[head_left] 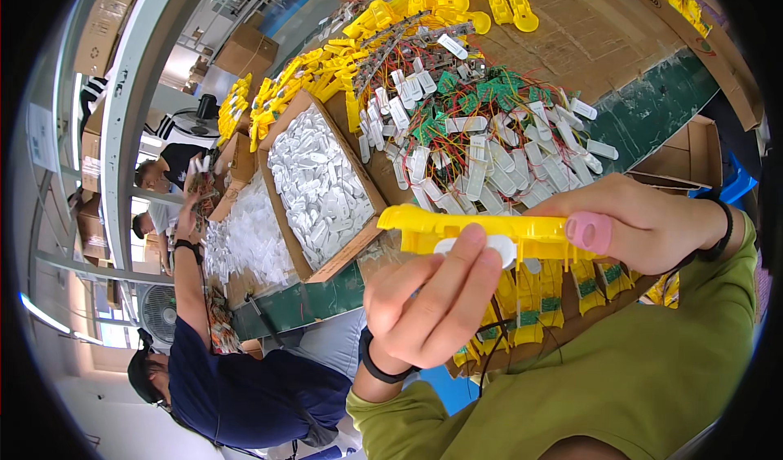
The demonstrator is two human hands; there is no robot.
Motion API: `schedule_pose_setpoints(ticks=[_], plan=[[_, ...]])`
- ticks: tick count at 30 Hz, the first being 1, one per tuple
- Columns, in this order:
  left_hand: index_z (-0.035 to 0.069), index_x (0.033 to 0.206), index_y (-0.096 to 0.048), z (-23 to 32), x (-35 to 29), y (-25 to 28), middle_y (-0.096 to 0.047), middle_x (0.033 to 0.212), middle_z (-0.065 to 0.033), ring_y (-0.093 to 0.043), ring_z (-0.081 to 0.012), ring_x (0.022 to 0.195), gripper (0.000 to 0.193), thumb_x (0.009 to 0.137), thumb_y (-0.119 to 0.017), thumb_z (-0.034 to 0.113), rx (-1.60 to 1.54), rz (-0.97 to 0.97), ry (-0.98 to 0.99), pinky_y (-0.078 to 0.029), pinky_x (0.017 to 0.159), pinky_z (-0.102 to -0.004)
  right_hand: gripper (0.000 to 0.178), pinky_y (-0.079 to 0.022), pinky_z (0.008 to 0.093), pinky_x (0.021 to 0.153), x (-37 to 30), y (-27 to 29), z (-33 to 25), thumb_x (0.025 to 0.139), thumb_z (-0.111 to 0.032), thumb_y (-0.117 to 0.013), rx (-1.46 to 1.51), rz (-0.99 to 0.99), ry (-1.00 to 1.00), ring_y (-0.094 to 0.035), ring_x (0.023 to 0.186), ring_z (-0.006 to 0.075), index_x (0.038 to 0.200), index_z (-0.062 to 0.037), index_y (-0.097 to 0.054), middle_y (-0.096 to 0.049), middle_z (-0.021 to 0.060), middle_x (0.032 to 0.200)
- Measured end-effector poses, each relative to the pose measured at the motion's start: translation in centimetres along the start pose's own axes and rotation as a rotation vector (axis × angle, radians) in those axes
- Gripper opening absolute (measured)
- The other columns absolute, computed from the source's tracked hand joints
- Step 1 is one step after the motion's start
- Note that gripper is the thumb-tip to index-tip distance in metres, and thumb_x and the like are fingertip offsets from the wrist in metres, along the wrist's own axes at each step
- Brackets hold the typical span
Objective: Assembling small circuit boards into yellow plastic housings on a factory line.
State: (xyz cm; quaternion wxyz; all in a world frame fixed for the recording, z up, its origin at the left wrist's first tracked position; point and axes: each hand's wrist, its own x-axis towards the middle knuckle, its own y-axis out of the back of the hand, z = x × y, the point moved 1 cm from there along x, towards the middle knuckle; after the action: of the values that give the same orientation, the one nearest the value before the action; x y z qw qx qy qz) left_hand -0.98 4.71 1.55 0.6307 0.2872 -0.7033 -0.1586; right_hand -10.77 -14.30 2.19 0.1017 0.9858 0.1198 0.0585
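My right hand (644, 222) is closed on one end of a long yellow plastic housing (469, 225), its thumb in a pink finger cot (589, 232). The housing is held level in front of me, with its ribs and pegs facing down. From the left, my left hand (432, 305) pinches a small white rounded plastic piece (502, 250) against the underside of the housing. Its fingertips cover part of that piece, so I cannot tell whether it is seated. Below the housing are several yellow housings (550, 301) with green circuit boards and wires.
White oblong parts with red and yellow wires (497, 158) lie heaped ahead. A cardboard box (371, 230) of small white pieces stands left of centre, beside clear plastic parts (249, 232). Yellow housings (310, 77) are piled beyond. A co-worker (245, 395) in dark blue reaches across at left.
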Motion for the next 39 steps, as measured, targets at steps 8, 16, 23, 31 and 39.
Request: schedule_pose_setpoints(ticks=[8,16,23,31,39], plan=[[0.009,0.080,-0.062,-0.7,0.5,0.7,-0.063,0.088,-0.0019,-0.045,-0.0109,0.070,0.019,0.061,-0.065,0.008,0.019,-0.076,-0.163,-0.037,0.051,-0.0176,0.036,-0.040,0.0309,0.054,0.1,0.2,-0.1,0.091,-0.028,-0.031,-0.121,-0.060,-0.025,-0.050,0.057,0.0230,0.106,0.0001,-0.047,-0.050,0.0118,0.064],[0.004,0.079,-0.063,-2.0,1.3,0.9,-0.062,0.082,-0.0079,-0.054,-0.0193,0.067,0.024,0.055,-0.068,0.003,-0.365,-0.366,0.087,-0.044,0.056,-0.0282,0.032,-0.041,0.0405,0.054,0.6,-0.2,-0.2,0.089,-0.027,-0.033,-0.255,-0.127,-0.024,-0.051,0.058,0.0360,0.100,0.0001,-0.047,-0.051,0.0164,0.065],[0.003,0.075,-0.063,-2.0,0.8,2.0,-0.062,0.078,-0.0099,-0.056,-0.0207,0.061,0.016,0.060,-0.067,0.005,-0.619,-0.400,0.212,-0.043,0.054,-0.0267,0.033,-0.039,0.0416,0.052,0.6,-1.0,0.5,0.090,-0.029,-0.032,-0.366,-0.227,0.009,-0.049,0.057,0.0374,0.091,0.0007,-0.047,-0.050,0.0173,0.063],[0.003,0.082,-0.061,-2.5,0.4,1.6,-0.058,0.078,-0.0052,-0.053,-0.0186,0.062,0.026,0.057,-0.066,0.003,-0.338,-0.382,0.052,-0.044,0.051,-0.0263,0.037,-0.038,0.0307,0.056,1.4,0.2,0.1,0.090,-0.028,-0.030,-0.037,-0.219,-0.184,-0.047,0.059,0.0192,0.082,0.0044,-0.048,-0.048,0.0109,0.063],[0.003,0.080,-0.063,-1.6,0.2,1.9,-0.061,0.077,-0.0070,-0.053,-0.0192,0.061,0.028,0.053,-0.069,0.005,-0.250,-0.366,-0.040,-0.042,0.050,-0.0259,0.039,-0.032,0.0219,0.043,1.4,0.1,-0.6,0.091,-0.032,-0.031,0.178,-0.210,-0.489,-0.036,0.049,0.0065,0.081,0.0011,-0.048,-0.042,-0.0007,0.059]])
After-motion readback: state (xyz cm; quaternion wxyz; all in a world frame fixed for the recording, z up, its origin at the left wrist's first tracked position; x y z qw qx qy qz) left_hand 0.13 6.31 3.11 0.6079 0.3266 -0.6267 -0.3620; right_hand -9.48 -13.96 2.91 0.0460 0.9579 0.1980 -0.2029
